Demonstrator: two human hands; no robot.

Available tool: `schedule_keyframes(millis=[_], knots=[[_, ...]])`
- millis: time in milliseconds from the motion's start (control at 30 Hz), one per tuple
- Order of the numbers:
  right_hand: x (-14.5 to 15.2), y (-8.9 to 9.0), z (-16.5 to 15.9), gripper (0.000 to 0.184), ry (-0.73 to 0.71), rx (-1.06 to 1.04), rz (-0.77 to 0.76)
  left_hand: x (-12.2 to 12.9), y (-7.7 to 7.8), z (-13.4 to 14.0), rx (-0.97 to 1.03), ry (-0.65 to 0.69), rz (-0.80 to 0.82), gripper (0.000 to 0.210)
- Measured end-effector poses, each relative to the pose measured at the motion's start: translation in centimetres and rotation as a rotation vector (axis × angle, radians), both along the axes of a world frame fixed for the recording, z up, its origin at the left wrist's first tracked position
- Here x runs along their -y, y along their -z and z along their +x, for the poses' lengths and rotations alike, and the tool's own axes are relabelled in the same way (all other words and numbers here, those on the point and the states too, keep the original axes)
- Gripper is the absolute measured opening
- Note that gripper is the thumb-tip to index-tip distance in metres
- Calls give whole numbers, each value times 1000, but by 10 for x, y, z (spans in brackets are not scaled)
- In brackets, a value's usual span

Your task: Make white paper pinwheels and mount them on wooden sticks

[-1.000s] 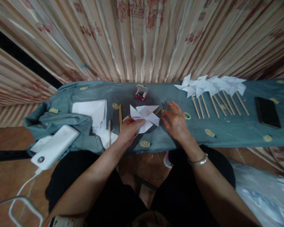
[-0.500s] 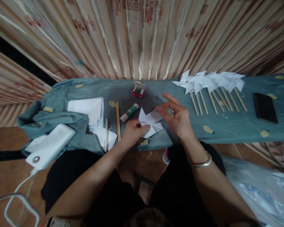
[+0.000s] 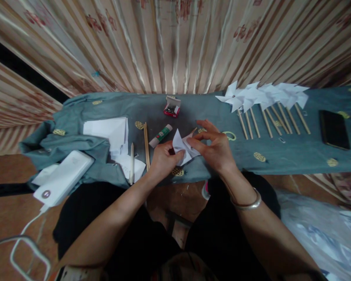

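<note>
A white paper pinwheel (image 3: 187, 153) with pointed blades is held in front of me, over the near edge of the cloth. My left hand (image 3: 165, 158) pinches its left side, thumb on top. On its right side, my right hand (image 3: 213, 146) pinches a blade inward with thumb and forefinger, partly covering it. Behind the right hand lie what look like scissors, with a pale green handle loop (image 3: 229, 136) showing. A glue stick (image 3: 161, 135) rests just beyond the left hand. Farther back sits an open red box (image 3: 172, 110) of small dark metal pieces.
Finished pinwheels (image 3: 265, 96) on wooden sticks lie in a row at right, near a black phone (image 3: 334, 129). At left are white paper sheets (image 3: 105, 130), a white pen (image 3: 132, 164), loose sticks (image 3: 146, 144) and a white power bank (image 3: 63, 177). A curtain (image 3: 175, 50) hangs behind.
My right hand has moved slightly left and in, folding the right blade toward the pinwheel's middle. The left hand keeps its hold. The view has shifted slightly.
</note>
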State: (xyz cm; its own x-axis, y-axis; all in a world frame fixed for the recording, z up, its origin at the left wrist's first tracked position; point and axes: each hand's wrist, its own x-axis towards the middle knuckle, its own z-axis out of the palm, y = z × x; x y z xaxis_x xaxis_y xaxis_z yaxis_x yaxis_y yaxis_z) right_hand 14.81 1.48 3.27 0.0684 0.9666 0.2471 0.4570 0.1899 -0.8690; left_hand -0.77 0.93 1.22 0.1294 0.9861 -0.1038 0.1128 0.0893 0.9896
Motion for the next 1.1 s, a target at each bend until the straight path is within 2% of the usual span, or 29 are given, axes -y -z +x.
schedule_keyframes(millis=[133,333,600,1100], knots=[[-2,3,5,9,-37,-94,-86,-1,5,2,167,-55,-123,16],[-3,5,8,6,-103,-176,-167,1,1,3,347,-66,-278,18],[-2,7,9,2,-112,-200,-134,1,-2,2,406,-51,-330,20],[-3,7,12,4,-115,-17,-35,0,1,2,464,9,-375,20]])
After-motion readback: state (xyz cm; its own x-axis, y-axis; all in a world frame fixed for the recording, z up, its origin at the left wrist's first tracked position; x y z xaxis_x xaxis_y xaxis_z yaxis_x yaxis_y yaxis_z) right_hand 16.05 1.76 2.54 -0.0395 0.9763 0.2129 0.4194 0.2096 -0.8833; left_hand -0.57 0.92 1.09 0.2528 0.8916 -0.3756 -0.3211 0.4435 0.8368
